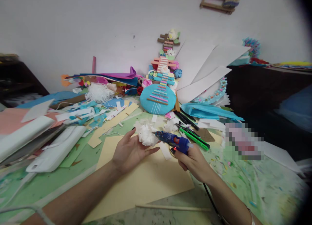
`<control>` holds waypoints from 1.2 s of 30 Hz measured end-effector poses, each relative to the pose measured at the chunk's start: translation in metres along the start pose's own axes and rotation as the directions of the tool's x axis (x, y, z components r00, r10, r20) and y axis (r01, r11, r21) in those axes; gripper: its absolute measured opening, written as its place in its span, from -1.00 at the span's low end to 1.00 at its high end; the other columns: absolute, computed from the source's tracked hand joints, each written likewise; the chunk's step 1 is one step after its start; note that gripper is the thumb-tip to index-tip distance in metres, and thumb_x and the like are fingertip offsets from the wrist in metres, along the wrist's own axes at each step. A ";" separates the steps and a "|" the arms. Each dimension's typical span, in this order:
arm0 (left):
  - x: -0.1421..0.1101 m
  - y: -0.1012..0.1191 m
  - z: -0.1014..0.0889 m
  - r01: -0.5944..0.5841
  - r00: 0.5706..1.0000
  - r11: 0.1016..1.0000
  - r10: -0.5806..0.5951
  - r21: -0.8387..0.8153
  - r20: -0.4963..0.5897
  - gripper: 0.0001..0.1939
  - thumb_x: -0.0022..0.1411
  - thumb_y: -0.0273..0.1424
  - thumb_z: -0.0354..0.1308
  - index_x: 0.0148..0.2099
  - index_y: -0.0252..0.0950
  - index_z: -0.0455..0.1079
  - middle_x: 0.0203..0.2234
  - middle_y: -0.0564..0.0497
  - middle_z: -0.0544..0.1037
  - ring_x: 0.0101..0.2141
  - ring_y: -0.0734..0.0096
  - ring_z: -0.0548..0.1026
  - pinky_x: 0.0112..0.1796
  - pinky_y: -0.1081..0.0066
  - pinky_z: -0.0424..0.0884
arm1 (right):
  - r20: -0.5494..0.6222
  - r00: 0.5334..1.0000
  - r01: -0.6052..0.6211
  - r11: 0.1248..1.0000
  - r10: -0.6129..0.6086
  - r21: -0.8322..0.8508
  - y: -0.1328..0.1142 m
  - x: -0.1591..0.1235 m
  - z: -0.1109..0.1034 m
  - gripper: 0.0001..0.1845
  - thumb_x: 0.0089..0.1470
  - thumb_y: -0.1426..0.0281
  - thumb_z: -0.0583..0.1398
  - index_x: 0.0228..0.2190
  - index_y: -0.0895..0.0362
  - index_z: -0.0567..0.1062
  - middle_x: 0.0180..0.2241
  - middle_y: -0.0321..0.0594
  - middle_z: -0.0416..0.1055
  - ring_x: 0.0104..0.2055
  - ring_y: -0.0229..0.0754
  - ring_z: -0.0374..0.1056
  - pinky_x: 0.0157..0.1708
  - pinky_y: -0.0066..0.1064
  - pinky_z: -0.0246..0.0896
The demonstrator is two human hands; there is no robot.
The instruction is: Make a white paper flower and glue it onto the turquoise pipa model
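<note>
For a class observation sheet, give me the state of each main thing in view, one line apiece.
White ruffled paper flower: held in the upturned left hand
Blue plastic glue gun: gripped in the right hand, tip at the flower, red light glowing
Turquoise round-bodied model guitar: upright, strung
White thread bundle: tangled
Cream card sheet: flat
Light-blue paper: folded
Green plastic cutter: lying down, blade position unclear

This is a paper-craft workspace against a plain white wall (97,30): the paint-stained, pale-green tabletop (234,189) bears turquoise and white paper scraps (98,119) at eleven o'clock. A turquoise, round-bodied model stringed instrument (158,92) stands at twelve; at one are a bright-green plastic cutter (198,142) and a blue plastic glue gun (170,139).
</note>
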State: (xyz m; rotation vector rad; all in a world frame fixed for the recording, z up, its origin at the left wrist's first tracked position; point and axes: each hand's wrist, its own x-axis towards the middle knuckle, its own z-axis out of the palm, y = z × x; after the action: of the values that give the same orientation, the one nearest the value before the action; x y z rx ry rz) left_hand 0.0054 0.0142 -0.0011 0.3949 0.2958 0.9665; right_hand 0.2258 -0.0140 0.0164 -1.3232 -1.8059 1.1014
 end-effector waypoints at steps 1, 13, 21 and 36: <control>0.000 0.000 0.000 -0.001 1.000 1.000 0.001 0.002 0.001 -0.50 0.31 -0.21 -0.18 0.11 -0.46 0.26 -0.10 -0.26 0.52 -0.07 0.08 0.45 0.07 -0.05 0.11 | 0.003 1.000 -0.005 1.000 0.005 -0.008 0.000 0.000 0.000 -0.71 0.06 0.36 0.08 -0.65 0.11 0.20 -0.76 -0.43 0.15 -0.70 -0.38 0.08 -0.67 -0.53 -0.07; 0.000 0.001 0.000 -0.008 0.999 1.000 0.007 -0.015 -0.045 -0.48 0.30 -0.21 -0.14 0.12 -0.51 0.24 -0.13 -0.30 0.53 -0.10 0.09 0.47 0.08 -0.04 0.13 | 0.022 1.000 0.005 1.000 -0.005 -0.010 0.000 0.000 -0.001 -0.73 0.07 0.33 0.09 -0.61 0.12 0.22 -0.75 -0.45 0.14 -0.70 -0.38 0.09 -0.68 -0.54 -0.05; 0.002 0.003 0.000 -0.033 0.998 0.999 0.032 -0.024 -0.061 -0.40 0.29 -0.23 -0.13 0.26 -0.51 0.01 -0.03 -0.30 0.47 -0.04 0.05 0.45 0.09 0.02 0.14 | 0.021 0.998 0.056 0.994 -0.058 0.094 0.006 -0.002 -0.004 -0.83 0.06 0.27 0.12 -0.42 0.13 0.35 -0.61 -0.39 0.24 -0.64 -0.36 0.13 -0.64 -0.53 0.02; 0.002 0.001 0.004 -0.108 0.969 0.988 0.130 0.111 -0.211 -0.53 0.30 -0.39 -0.10 0.22 -0.44 0.08 0.10 -0.32 0.33 0.05 -0.04 0.37 0.06 0.10 0.27 | -0.251 0.953 0.045 0.898 -0.171 -0.438 -0.008 0.003 -0.024 -0.89 -0.08 0.41 0.13 -0.40 0.13 0.33 -0.43 -0.29 0.23 -0.38 -0.21 0.19 -0.39 -0.43 0.05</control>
State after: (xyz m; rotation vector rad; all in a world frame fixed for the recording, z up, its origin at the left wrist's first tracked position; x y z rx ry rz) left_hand 0.0073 0.0160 0.0028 0.4005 0.5254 1.1189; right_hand 0.2425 -0.0065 0.0340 -1.5144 -1.9358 0.4294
